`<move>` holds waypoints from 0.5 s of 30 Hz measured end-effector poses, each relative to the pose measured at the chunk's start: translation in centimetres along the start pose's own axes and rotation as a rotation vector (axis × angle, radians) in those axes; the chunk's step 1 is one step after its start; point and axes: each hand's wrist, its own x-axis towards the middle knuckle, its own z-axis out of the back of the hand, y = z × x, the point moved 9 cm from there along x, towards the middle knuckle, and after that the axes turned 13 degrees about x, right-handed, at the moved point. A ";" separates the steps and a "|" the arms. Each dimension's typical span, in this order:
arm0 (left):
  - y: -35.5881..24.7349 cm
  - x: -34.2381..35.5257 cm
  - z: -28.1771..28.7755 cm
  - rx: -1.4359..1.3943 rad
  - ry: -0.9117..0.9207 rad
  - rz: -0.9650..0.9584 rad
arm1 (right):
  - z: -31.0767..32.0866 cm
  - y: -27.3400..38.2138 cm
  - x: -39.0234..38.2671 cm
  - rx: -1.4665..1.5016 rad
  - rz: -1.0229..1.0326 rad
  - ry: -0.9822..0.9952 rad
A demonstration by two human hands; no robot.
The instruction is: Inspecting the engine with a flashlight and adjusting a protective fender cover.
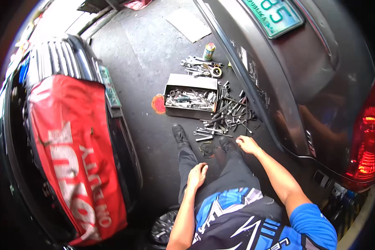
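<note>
My left hand [197,175] is by my left thigh, fingers curled together, with nothing showing in them. Farther right, my right hand [248,144] hangs beside my right shoe, its fingers closed; their inner side is hidden, so I cannot make out what they hold, if anything. Just ahead of it lies a loose pile of sockets, extension bars and wrenches [228,113] on the floor. Left of the pile stands an open metal toolbox [169,110] filled with wrenches and other hand tools [190,100].
Beyond the toolbox lie several wrenches [194,62], a roll of tape [216,71] and a can [209,51]. A dark car's rear [321,91] borders the right. On the left, a red cover [77,137] drapes another vehicle. Cardboard [189,24] lies farther off.
</note>
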 end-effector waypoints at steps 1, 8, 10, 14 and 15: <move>1.5 1.7 1.1 0.077 0.020 -0.042 | -0.3 -0.7 0.3 0.163 -0.074 -0.066; 11.5 7.1 12.2 0.239 0.015 0.062 | -8.8 0.1 -0.7 0.330 -0.145 -0.061; 12.7 9.0 14.7 0.304 0.067 0.109 | -10.8 2.1 -0.9 0.324 -0.068 -0.042; 11.9 19.0 16.4 0.427 0.021 -0.003 | -14.7 3.3 2.2 0.645 -0.036 0.055; 10.8 23.0 15.8 0.424 -0.023 -0.095 | -15.6 2.7 4.0 0.654 -0.027 0.063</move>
